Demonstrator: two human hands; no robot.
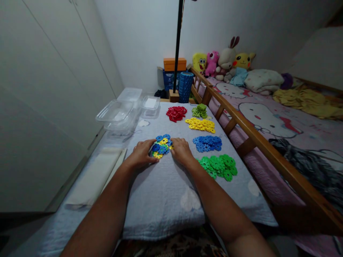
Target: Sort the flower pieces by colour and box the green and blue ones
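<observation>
Between the hands [143, 153] [181, 150], flower discs [162, 149], blue, yellow

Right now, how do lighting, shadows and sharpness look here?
Head view: dim overall, dark in the lower left corner; wide-angle stretching toward the edges; faint highlights on the clear containers; soft shadows on the cloth; fine detail soft on the blue-and-yellow pieces.

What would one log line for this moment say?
Left hand: at mixed pile, left edge | Right hand: at mixed pile, right edge | Farther right: yellow pile, blue pile, green pile
</observation>
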